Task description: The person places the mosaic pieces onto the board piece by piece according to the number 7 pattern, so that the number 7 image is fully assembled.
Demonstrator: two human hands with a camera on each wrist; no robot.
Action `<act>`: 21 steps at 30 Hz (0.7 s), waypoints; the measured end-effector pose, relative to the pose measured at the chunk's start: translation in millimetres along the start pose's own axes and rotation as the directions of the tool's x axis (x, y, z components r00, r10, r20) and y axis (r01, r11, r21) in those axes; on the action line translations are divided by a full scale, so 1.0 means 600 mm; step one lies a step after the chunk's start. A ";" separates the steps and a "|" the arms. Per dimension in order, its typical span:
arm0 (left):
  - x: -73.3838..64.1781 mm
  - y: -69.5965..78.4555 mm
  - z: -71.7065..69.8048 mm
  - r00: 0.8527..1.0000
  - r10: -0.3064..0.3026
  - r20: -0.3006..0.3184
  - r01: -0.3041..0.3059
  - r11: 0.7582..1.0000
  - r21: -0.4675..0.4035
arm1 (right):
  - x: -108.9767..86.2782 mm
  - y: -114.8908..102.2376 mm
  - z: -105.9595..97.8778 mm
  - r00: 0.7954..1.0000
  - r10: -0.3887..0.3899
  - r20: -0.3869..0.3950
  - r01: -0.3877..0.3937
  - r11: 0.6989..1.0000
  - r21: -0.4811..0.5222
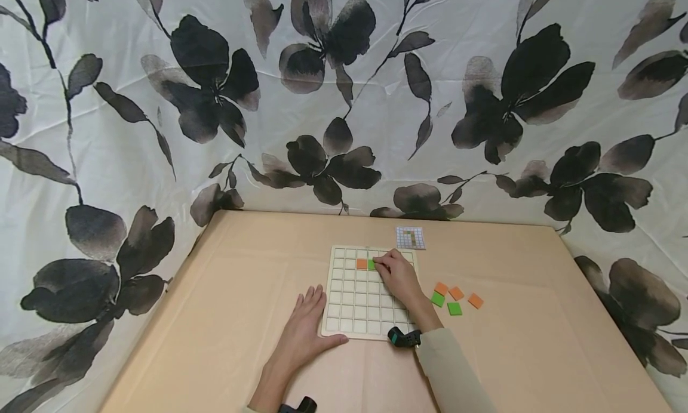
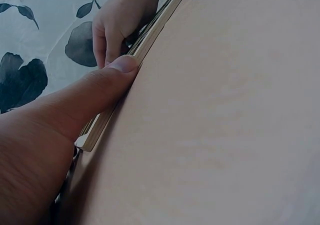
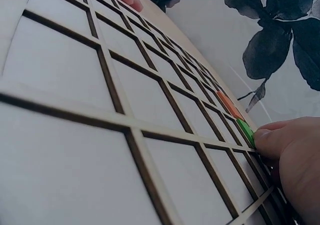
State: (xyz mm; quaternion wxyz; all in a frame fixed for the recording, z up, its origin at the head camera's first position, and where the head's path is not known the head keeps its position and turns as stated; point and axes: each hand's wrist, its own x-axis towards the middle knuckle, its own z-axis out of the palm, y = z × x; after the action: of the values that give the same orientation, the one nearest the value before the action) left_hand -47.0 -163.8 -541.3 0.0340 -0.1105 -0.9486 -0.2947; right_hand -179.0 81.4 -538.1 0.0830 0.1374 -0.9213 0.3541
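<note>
A pale wooden grid board (image 1: 326, 311) with white square cells lies on the table. An orange square tile (image 1: 362, 264) sits in one of its upper cells. Directly right of it is a green square tile (image 1: 371, 264), partly hidden by my right hand (image 1: 400, 279). The thumb and curled fingers of that hand pinch the green tile (image 3: 245, 131) at its edge, as the right wrist view shows. My left hand (image 1: 303, 326) lies spread at the board's lower left, fingers extended along its left side. In the left wrist view, its thumb (image 2: 107, 82) rests against the board's front edge.
Right of the board lie several loose tiles, orange (image 1: 475, 301) and green (image 1: 454, 309). A small printed grid card (image 1: 410, 237) lies behind the board. A floral cloth (image 1: 322, 114) hangs behind the beige table (image 1: 258, 246).
</note>
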 end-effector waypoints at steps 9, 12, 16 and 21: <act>0.000 0.000 0.000 1.000 -0.012 0.007 0.012 1.000 -0.005 | -0.001 -0.005 -0.007 0.999 0.030 0.037 -0.030 1.000 -0.003; 0.001 0.000 0.001 1.000 -0.011 0.008 0.011 1.000 0.001 | -0.002 -0.007 -0.012 0.998 0.034 0.051 -0.035 0.999 0.011; 0.002 -0.001 0.002 1.000 -0.002 0.008 0.002 1.000 0.008 | -0.004 -0.008 -0.018 0.998 0.028 0.063 -0.030 0.999 0.018; 0.003 -0.001 0.001 1.000 -0.004 0.013 0.004 1.000 0.011 | -0.004 -0.008 -0.025 0.997 0.012 0.073 -0.015 0.999 0.037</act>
State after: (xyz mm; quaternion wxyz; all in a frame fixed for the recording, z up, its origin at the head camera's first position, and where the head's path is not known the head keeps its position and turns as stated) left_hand -48.7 -163.6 -542.0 0.0279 -0.1104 -0.9506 -0.2887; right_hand -174.4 88.6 -524.4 0.0445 0.1453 -0.9179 0.3667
